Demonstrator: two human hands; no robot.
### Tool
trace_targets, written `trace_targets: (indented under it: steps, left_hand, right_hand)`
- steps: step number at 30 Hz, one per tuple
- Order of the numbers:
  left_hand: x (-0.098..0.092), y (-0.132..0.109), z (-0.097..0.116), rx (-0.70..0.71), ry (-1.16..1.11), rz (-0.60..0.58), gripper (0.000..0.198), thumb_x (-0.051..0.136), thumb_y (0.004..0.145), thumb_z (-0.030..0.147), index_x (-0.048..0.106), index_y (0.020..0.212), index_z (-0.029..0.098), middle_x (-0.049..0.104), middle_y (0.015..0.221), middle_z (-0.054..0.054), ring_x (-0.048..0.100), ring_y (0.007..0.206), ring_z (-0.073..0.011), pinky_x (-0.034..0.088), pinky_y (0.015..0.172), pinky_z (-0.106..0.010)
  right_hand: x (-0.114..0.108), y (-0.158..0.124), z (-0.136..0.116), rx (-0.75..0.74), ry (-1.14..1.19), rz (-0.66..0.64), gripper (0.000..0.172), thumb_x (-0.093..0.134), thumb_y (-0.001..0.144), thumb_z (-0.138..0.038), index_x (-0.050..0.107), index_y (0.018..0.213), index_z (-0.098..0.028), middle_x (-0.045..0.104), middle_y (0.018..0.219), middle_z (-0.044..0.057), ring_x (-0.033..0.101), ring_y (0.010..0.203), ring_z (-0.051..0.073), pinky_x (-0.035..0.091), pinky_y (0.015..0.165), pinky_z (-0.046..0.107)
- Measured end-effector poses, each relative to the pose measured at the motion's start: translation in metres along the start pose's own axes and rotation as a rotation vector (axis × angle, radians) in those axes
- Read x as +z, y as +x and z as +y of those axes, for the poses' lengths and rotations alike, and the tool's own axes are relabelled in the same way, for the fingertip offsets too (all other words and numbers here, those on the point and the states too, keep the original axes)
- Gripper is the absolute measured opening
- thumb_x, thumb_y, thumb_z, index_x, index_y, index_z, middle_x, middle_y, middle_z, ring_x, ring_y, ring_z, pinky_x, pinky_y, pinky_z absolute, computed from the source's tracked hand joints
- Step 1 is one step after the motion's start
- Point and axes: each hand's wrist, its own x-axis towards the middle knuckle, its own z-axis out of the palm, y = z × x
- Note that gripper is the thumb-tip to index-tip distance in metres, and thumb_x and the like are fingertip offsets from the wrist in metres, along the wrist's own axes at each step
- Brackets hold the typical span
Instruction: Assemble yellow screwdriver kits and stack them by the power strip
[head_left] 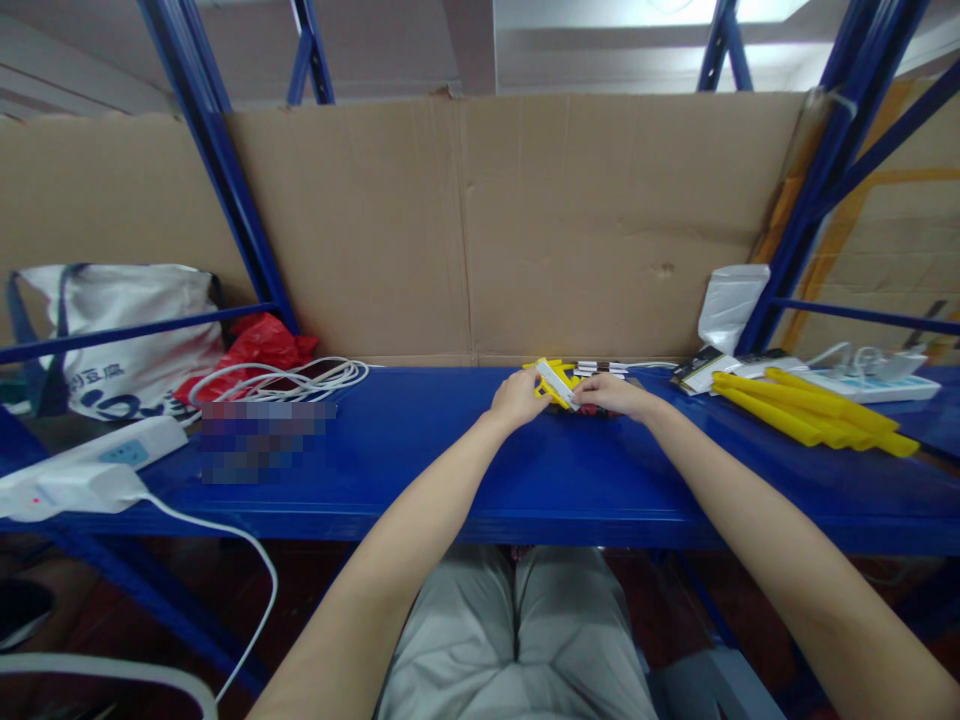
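Near the back of the blue shelf top [450, 450], both hands are close together around a small light-grey bar [556, 385]. It lies at a slant, with its upper end to the left, over bright yellow parts [553, 364]. My left hand [517, 398] is closed on the bar and yellow parts from the left. My right hand [611, 393] has its fingertips pinched at the bar's lower right end. Behind the right hand lie several small white-and-dark pieces [600, 368]. Dark and red items under the right hand are mostly hidden.
Yellow tubes or sticks [817, 410] and a white power strip [877, 385] lie at right, beside a silvery packet [733, 305]. Coiled white cable [330, 375], a red bag [262, 345], a cloth bag [135, 320] and another power strip [97, 465] are at left. Cardboard [360, 230] stands behind.
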Motion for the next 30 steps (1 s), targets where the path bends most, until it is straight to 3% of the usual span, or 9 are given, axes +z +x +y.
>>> trace_targets:
  steps: [11,22,30]
  left_hand:
    - [-0.0012,-0.0005,0.0004,-0.009,-0.008,0.000,0.039,0.063,0.078,0.030,0.062,0.115,0.018,0.069,0.108,-0.010,0.065,0.101,-0.0233,0.049,0.082,-0.028]
    - [-0.0028,-0.0005,0.0016,-0.027,0.005,0.002,0.037,0.064,0.079,0.033,0.064,0.113,0.018,0.068,0.111,-0.010,0.064,0.102,-0.0242,0.049,0.084,-0.029]
    - [-0.0028,0.0015,0.0000,0.041,-0.035,0.042,0.034,0.063,0.079,0.029,0.066,0.112,0.020,0.069,0.109,-0.009,0.064,0.100,-0.0229,0.049,0.084,-0.029]
  right_hand:
    - [-0.0006,-0.0010,-0.0015,-0.050,-0.056,0.023,0.007,0.064,0.063,-0.018,0.066,0.056,-0.017,0.059,0.051,-0.003,0.050,0.050,0.009,0.039,0.054,0.021]
    - [0.0034,0.0014,-0.0008,0.028,0.094,0.142,0.010,0.066,0.068,-0.021,0.068,0.060,-0.016,0.066,0.064,0.000,0.057,0.061,0.011,0.044,0.064,0.022]
    - [0.0015,-0.0001,-0.0016,0.058,0.147,0.128,0.011,0.068,0.067,-0.026,0.069,0.063,-0.016,0.068,0.067,0.001,0.057,0.064,0.013,0.044,0.066,0.024]
